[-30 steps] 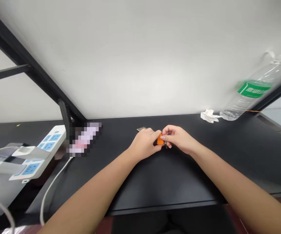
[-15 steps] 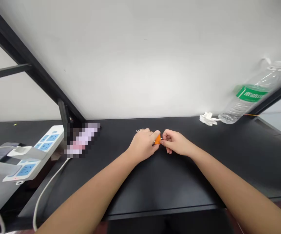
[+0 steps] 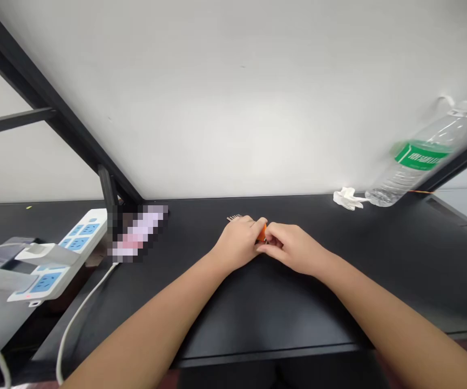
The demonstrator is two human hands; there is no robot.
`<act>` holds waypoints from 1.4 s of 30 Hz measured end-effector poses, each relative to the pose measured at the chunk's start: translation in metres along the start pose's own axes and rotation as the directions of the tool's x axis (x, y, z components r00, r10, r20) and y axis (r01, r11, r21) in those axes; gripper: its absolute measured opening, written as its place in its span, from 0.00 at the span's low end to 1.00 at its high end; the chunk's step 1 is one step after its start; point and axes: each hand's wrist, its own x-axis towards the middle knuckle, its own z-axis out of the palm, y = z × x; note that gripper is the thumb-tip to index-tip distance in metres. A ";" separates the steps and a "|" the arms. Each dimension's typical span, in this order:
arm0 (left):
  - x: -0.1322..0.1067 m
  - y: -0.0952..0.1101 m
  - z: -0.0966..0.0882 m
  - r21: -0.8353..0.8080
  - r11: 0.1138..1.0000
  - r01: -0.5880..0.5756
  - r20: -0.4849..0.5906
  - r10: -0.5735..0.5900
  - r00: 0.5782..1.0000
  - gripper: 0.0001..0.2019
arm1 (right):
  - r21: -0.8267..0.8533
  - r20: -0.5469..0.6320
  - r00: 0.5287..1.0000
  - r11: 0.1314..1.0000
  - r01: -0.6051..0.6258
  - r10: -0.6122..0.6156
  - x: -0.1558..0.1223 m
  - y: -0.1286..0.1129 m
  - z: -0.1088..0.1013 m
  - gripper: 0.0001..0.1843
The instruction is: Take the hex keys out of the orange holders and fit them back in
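Head view: from where I stand I see two bare hands meeting over the middle of a black tabletop [image 3: 290, 313], fingers close together. The left hand [image 3: 239, 244] has a small orange piece [image 3: 262, 233] pinched between thumb and forefinger; most of it is hidden by the fingers, so I can't make out its full shape. The right hand [image 3: 296, 248] is curled at the other side of that piece, thumb stretched toward the left thumb. A bit of dull metal shows by its fingertips, but I can't tell whether they are gripping it.

Just beyond the left knuckles lies a row of thin metal prongs [image 3: 234, 218]. Farther back, near the pale wall [image 3: 217, 108], there's a crumpled white tissue [image 3: 349, 199] just beside a clear plastic bottle [image 3: 419, 156] with a green label. Over on the left, a white power strip [image 3: 80, 237] carries white plugs [image 3: 49, 254], and a white cable [image 3: 81, 310] runs down to the table's near edge.
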 end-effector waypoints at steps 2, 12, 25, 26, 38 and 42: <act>0.001 -0.003 0.003 0.000 1.000 0.000 0.012 0.000 1.000 0.10 | -0.106 0.017 1.000 0.994 0.005 -0.003 -0.002 0.005 -0.010 0.16; 0.000 -0.014 0.008 -0.033 0.995 0.095 -0.005 -0.095 0.995 0.17 | -0.456 0.158 0.950 0.874 -0.170 0.268 0.000 0.051 -0.028 0.08; 0.002 -0.016 0.006 -0.019 0.997 0.079 -0.028 -0.079 0.996 0.18 | -0.220 0.087 0.979 0.962 -0.161 0.183 -0.001 0.029 -0.019 0.05; 0.002 -0.015 0.005 -0.028 0.997 0.075 -0.032 -0.076 0.997 0.18 | -0.129 0.063 0.985 0.980 -0.153 0.162 -0.001 0.027 -0.020 0.05; 0.001 -0.015 0.007 -0.024 1.000 0.014 -0.096 -0.016 0.995 0.18 | 0.452 0.090 0.960 0.848 -0.276 0.265 -0.001 0.032 -0.026 0.06; 0.001 -0.010 0.006 0.010 0.999 -0.037 -0.140 0.038 0.989 0.17 | 0.637 0.082 0.932 0.701 -0.321 0.352 0.004 0.033 -0.022 0.13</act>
